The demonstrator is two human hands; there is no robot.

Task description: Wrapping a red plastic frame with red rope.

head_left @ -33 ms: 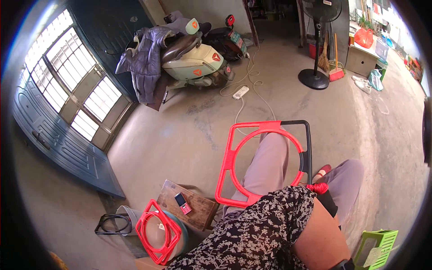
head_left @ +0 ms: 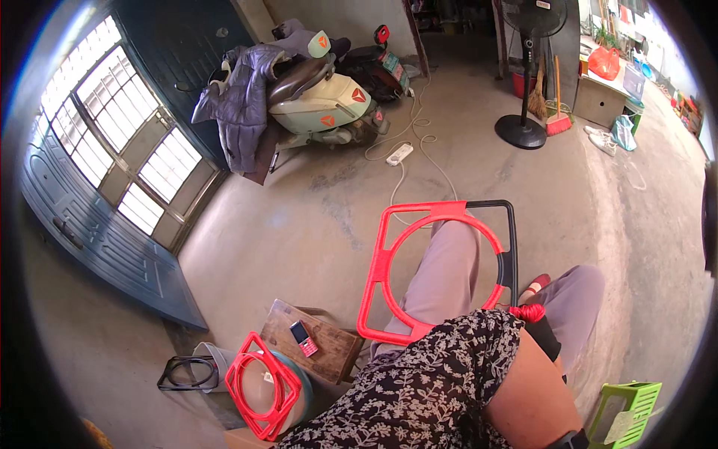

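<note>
A square frame with a ring inside it (head_left: pixel 381 266) rests over my thighs. Red cord wraps most of it, while its upper right corner and part of the right side show bare black. At its lower right corner hangs a bundle of red cord (head_left: pixel 529 313). My patterned sleeve (head_left: pixel 419 367) covers the frame's lower edge. A bare arm (head_left: pixel 535 385) leaves the sleeve toward the bottom edge, with a dark band at the wrist. Neither of my hands shows, so what they hold is hidden.
Left of me stands a wooden stool (head_left: pixel 314 340) with a phone (head_left: pixel 304 338) on it. Beside it, a red-wrapped frame (head_left: pixel 263 385) leans on a bucket, near a black frame (head_left: pixel 188 373). A green basket (head_left: pixel 624 415) sits at right. Scooters, a power strip (head_left: pixel 400 154) and a fan (head_left: pixel 521 131) stand ahead.
</note>
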